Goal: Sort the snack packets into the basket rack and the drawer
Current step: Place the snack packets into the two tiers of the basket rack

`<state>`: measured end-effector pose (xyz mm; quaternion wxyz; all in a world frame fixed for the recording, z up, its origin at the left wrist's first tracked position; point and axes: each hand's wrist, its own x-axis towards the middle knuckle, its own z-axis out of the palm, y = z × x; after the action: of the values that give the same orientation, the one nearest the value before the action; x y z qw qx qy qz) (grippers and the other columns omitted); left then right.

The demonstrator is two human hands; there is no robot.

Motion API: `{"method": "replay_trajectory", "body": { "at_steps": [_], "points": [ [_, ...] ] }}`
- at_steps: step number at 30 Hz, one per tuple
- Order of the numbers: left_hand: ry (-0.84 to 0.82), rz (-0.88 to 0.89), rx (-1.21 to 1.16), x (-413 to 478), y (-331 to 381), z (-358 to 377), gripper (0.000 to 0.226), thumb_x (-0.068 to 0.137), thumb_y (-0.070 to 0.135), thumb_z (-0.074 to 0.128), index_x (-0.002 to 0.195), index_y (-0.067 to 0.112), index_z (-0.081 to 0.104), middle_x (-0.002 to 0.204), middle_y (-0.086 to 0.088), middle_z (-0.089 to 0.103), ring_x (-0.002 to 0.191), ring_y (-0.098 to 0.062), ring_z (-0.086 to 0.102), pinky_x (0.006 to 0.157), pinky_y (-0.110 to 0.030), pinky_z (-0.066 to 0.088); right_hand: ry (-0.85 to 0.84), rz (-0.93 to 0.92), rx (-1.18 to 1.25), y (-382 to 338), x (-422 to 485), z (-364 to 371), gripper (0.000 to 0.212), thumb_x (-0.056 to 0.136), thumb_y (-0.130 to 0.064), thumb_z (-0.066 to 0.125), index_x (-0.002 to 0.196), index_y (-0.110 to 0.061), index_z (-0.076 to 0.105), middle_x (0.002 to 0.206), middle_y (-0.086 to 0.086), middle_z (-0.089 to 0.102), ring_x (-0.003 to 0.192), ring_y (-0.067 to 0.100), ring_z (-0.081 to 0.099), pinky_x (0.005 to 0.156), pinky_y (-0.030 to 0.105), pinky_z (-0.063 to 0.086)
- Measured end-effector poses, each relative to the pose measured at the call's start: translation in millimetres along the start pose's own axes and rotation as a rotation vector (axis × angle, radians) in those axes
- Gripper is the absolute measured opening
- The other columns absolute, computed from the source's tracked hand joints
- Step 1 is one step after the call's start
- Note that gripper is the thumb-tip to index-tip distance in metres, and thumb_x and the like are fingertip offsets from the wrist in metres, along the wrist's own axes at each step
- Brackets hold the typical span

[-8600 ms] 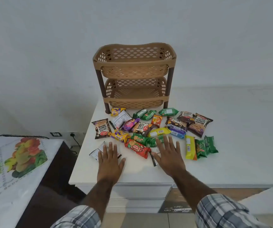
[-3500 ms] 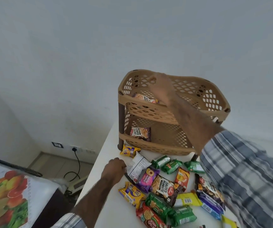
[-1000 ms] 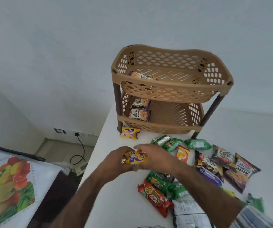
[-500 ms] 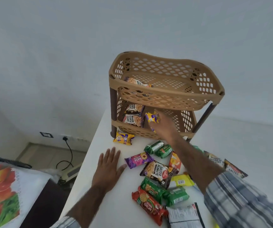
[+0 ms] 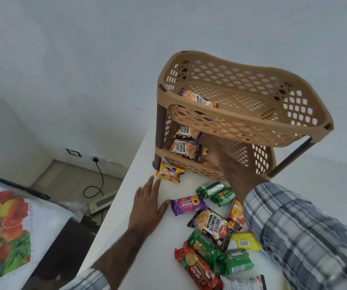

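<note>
A tan two-tier basket rack (image 5: 252,130) stands at the back of the white table (image 5: 164,231). One peanut packet (image 5: 198,99) lies in its upper tier and two peanut packets (image 5: 184,146) lie in the lower tier. My right hand (image 5: 218,155) reaches into the lower tier, blurred, with a yellow packet (image 5: 205,152) at its fingers. My left hand (image 5: 147,206) rests flat on the table with straight fingers, beside a purple Jim Jam Pops packet (image 5: 188,204). Another yellow packet (image 5: 170,172) lies in front of the rack.
Several loose packets lie on the table near me: salted peanuts (image 5: 212,226), green biscuits (image 5: 205,246), a red packet (image 5: 197,271), small green packets (image 5: 216,192). A fruit-print cloth (image 5: 5,237) covers furniture at the left. The table's left edge runs close to my left hand.
My right hand has carried the yellow packet from the rack's front deeper into the lower tier. My left hand stays flat on the table. The camera has come closer.
</note>
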<state>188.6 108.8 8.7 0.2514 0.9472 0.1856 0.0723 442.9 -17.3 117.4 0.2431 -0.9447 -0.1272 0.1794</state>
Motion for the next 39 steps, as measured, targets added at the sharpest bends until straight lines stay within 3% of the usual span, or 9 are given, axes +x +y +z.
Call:
{"method": "replay_trajectory", "body": {
  "at_steps": [4, 6, 9, 16, 23, 27, 32, 35, 39],
  "points": [
    [0.105, -0.165, -0.131, 17, 12, 2, 0.078, 0.094, 0.058, 0.054, 0.157, 0.024, 0.022, 0.162, -0.002, 0.031, 0.145, -0.024, 0.034, 0.117, -0.041, 0.033, -0.093, -0.056, -0.065, -2, -5, 2, 0.022, 0.094, -0.031, 0.070, 0.098, -0.010, 0.065, 0.093, 0.003, 0.062, 0.083, 0.021, 0.062, 0.065, 0.025, 0.037],
    [0.148, -0.220, -0.165, 28, 22, 0, 0.078, 0.092, 0.058, 0.060, 0.154, 0.024, 0.028, 0.155, -0.001, 0.042, 0.137, -0.024, 0.044, 0.109, -0.042, 0.041, -0.035, -0.058, -0.027, 0, -9, -2, 0.033, 0.099, -0.038, 0.061, 0.073, -0.021, 0.048, 0.070, -0.004, 0.046, 0.057, 0.012, 0.045, 0.050, 0.025, 0.030],
    [0.172, -0.268, -0.146, 37, 34, 1, 0.083, 0.086, 0.059, 0.067, 0.152, 0.024, 0.030, 0.145, -0.004, 0.049, 0.126, -0.028, 0.052, 0.100, -0.045, 0.048, 0.131, -0.092, -0.033, 3, -27, -9, 0.034, 0.101, -0.039, 0.054, 0.072, -0.020, 0.050, 0.066, -0.005, 0.049, 0.056, 0.014, 0.048, 0.048, 0.023, 0.029],
    [0.158, -0.442, -0.071, 49, 53, 16, 0.100, 0.079, 0.067, 0.068, 0.152, 0.013, 0.026, 0.134, -0.008, 0.046, 0.126, -0.032, 0.044, 0.109, -0.056, 0.033, 0.270, -0.236, 0.148, 16, -98, -26, 0.020, 0.101, -0.022, 0.055, 0.108, -0.017, 0.073, 0.099, -0.006, 0.070, 0.084, 0.007, 0.063, 0.074, 0.023, 0.044],
    [0.173, -0.465, -0.056, 55, 49, 11, 0.074, 0.079, 0.058, 0.071, 0.132, 0.014, 0.044, 0.128, -0.009, 0.052, 0.121, -0.034, 0.048, 0.108, -0.058, 0.032, 0.330, -0.288, 0.152, 35, -132, -18, 0.018, 0.101, -0.022, 0.054, 0.101, -0.020, 0.071, 0.093, -0.008, 0.068, 0.081, -0.002, 0.061, 0.065, 0.013, 0.041],
    [0.161, -0.422, -0.130, 49, 41, 4, 0.066, 0.076, 0.053, 0.072, 0.123, 0.014, 0.047, 0.121, -0.008, 0.060, 0.114, -0.033, 0.055, 0.104, -0.055, 0.039, 0.310, -0.320, 0.138, 33, -138, -8, 0.019, 0.101, -0.025, 0.053, 0.104, -0.018, 0.071, 0.092, -0.010, 0.066, 0.081, -0.001, 0.060, 0.068, 0.022, 0.049],
    [0.170, -0.270, -0.287, 25, 45, -17, 0.056, 0.074, 0.047, 0.079, 0.115, 0.023, 0.049, 0.106, 0.003, 0.061, 0.098, -0.022, 0.059, 0.087, -0.044, 0.051, 0.206, -0.457, 0.028, 18, -145, 5, 0.026, 0.101, -0.031, 0.053, 0.120, -0.020, 0.065, 0.113, -0.002, 0.067, 0.103, 0.015, 0.062, 0.086, 0.037, 0.053],
    [0.146, -0.101, -0.353, 14, 57, -29, 0.057, 0.077, 0.041, 0.080, 0.124, 0.026, 0.051, 0.109, 0.014, 0.056, 0.100, -0.010, 0.054, 0.085, -0.033, 0.048, 0.038, -0.451, 0.019, 5, -145, 11, 0.060, 0.094, -0.046, 0.062, 0.147, -0.027, 0.043, 0.145, -0.003, 0.051, 0.131, 0.015, 0.049, 0.105, 0.040, 0.046],
    [0.117, 0.062, -0.375, 16, 75, -38, 0.053, 0.079, 0.038, 0.076, 0.126, 0.026, 0.054, 0.116, 0.012, 0.064, 0.104, -0.009, 0.057, 0.088, -0.036, 0.052, -0.018, -0.377, 0.051, -7, -139, 9, 0.071, 0.085, -0.042, 0.076, 0.146, -0.023, 0.044, 0.140, -0.001, 0.054, 0.121, 0.017, 0.055, 0.095, 0.030, 0.047]
  ]
}}
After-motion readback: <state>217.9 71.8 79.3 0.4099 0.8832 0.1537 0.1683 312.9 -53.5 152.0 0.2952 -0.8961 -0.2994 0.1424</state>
